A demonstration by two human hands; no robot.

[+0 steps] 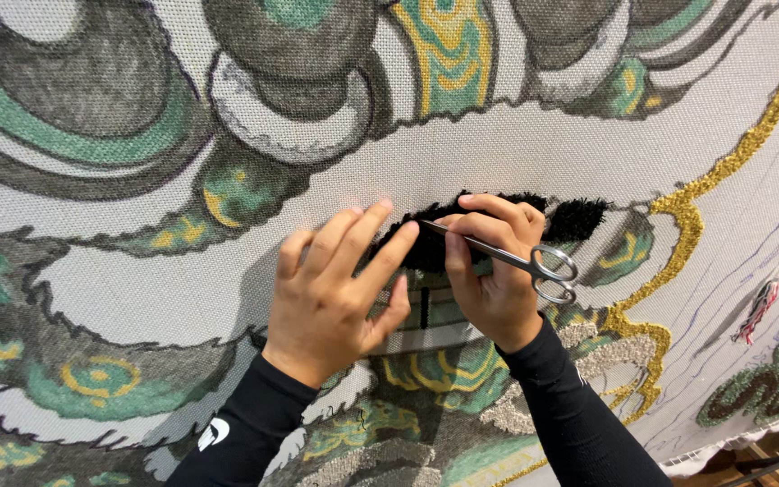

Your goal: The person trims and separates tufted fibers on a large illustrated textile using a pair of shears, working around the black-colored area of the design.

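A textile or rug-making workshop, by the look of it; a large woven backing cloth (516, 153) fills nearly the whole view, stretched flat and printed with a pattern of green, grey and yellow swirls; parts are already tufted with yarn, among them a black pile patch (579, 216) and a gold glittering outline (687, 207); small steel scissors (516, 260) are at work on it; loose thread ends (757, 311) hang at the right.

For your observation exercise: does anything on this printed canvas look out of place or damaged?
Nothing looks damaged. The black tufted patch simply stands shaggy beside the hands, and a small red-and-white yarn bundle sits apart at the right.
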